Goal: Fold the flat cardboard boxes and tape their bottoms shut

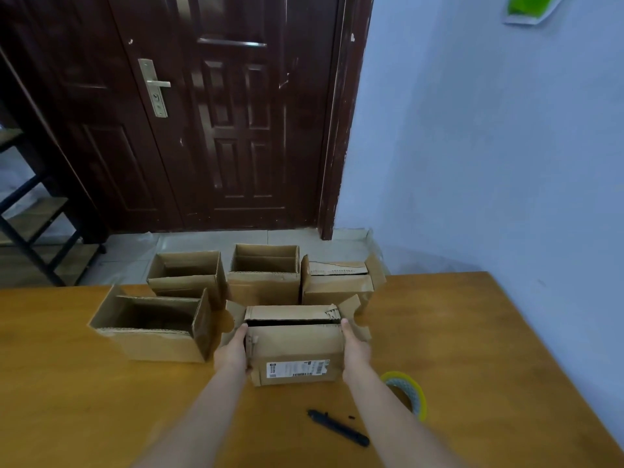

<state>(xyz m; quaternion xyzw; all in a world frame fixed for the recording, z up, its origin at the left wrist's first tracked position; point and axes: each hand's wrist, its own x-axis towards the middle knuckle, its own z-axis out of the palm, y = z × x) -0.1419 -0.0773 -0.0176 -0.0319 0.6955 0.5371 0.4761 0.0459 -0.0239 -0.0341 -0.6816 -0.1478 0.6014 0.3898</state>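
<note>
Cardboard box [297,352] | hands [233,354] [354,351] flank sides | flaps ajar

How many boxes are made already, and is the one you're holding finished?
Four boxes already stand folded up: the near-left box, two behind it, and the far-right box. Whether their bottoms are taped can't be seen. The left hand and right hand press the sides of the labelled box; a gap shows between its top flaps. The tape roll lies unused on the table.
</note>
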